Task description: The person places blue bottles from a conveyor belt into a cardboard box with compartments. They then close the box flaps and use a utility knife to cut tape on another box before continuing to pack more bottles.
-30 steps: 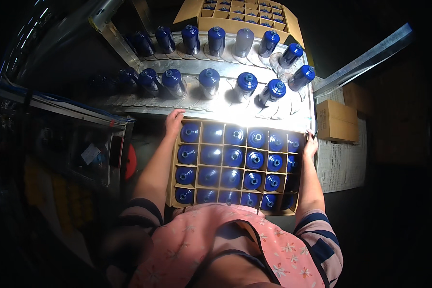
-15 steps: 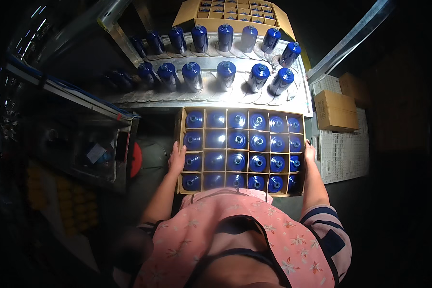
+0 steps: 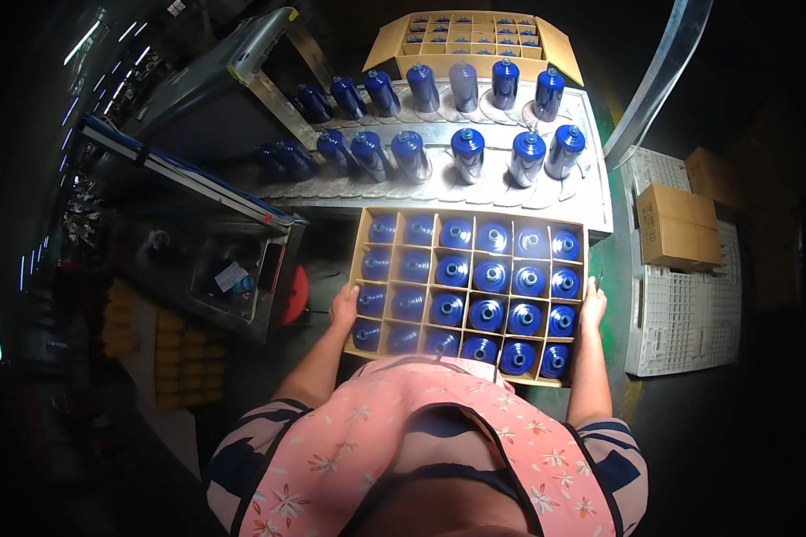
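Observation:
Between my two hands is a cardboard box (image 3: 475, 216), its top uncovered and its inside split into cells by cardboard dividers. Blue bottles (image 3: 490, 277) with narrow necks fill the cells, seen from above. My left hand (image 3: 343, 305) grips the box's left side, and my right hand (image 3: 593, 304) grips its right side; the fingers under or behind the walls are partly hidden. The box's near edge is against my pink flowered apron (image 3: 367, 403). Just beyond its far edge runs a metal conveyor (image 3: 501, 201) bearing two rows of upright blue bottles (image 3: 468, 157).
Behind the conveyor sits another divided carton (image 3: 475, 67), flaps spread, with bottles inside. At right, a closed brown carton (image 3: 681, 228) rests on pale plastic pallets (image 3: 685, 322). A metal-framed bench (image 3: 215, 268) and a round red object (image 3: 295, 294) stand at left. A metal post (image 3: 663, 76) rises at far right.
The box has tilted slightly in view, its right end now closer to me than its left. My hands have moved with it, and the surroundings have shifted rightward in the picture.

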The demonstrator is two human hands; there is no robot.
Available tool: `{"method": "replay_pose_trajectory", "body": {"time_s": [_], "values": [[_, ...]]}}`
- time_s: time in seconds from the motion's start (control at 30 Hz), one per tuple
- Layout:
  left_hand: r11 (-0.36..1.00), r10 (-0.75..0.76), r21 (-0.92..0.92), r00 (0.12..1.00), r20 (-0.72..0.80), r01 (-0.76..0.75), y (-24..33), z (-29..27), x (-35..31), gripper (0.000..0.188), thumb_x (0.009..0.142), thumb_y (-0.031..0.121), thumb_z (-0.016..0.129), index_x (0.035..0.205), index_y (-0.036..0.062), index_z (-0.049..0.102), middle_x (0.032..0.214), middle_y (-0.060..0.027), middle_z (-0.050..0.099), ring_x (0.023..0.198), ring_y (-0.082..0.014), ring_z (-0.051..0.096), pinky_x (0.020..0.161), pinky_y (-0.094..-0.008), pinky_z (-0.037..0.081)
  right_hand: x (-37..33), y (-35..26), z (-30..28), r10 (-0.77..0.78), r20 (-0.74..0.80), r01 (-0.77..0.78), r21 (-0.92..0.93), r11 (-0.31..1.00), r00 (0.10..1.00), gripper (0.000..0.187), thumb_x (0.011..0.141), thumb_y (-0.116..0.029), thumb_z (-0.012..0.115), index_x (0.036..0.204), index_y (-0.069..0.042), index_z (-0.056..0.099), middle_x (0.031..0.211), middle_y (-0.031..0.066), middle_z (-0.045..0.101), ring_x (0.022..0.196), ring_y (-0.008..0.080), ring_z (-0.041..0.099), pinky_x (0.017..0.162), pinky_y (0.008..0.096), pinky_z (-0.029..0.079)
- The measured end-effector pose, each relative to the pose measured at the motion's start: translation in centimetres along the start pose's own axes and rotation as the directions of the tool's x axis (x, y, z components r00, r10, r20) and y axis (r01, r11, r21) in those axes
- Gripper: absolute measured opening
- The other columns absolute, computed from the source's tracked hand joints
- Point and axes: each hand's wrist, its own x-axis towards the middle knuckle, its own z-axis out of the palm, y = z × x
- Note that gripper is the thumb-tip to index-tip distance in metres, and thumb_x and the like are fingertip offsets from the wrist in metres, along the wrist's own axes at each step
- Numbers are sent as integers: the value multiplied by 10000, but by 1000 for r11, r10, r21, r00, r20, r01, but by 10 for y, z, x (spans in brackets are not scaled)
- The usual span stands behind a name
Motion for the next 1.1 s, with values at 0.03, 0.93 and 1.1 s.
{"method": "replay_pose_trajectory", "body": {"time_s": [0.03, 0.93, 1.1], "values": [[1000, 7, -8, 1000, 9, -7, -2, 0, 3, 421, 919, 454, 447, 1210, 182, 583, 1080, -186, 637, 1034, -406, 572, 890, -456, 437, 1, 2, 0, -24, -2, 24, 3, 1000, 1000, 500, 932, -444, 522, 822, 29, 641, 695, 138, 596, 653, 220, 519, 668, 382, 421], [723, 656, -152, 738, -157, -674, 216, -26, 412, 330, 869, 190, 643, 1183, 91, 619, 1130, -180, 636, 987, -314, 597, 885, -387, 448, 7, -35, 73, -32, -145, -5, -250, 968, 989, 281, 822, -219, 542, 1028, -90, 683, 1043, 188, 627, 1010, 358, 583, 897, 422, 453], [772, 618, -69, 771, -151, -632, 241, -36, 385, 306, 876, 187, 617, 1168, 95, 629, 1107, -164, 646, 984, -305, 601, 868, -383, 462, 20, -28, 67, 19, -25, -25, -247, 969, 1000, 335, 814, -182, 539, 1106, -82, 668, 1116, 172, 616, 1080, 341, 567, 952, 397, 433]]}}
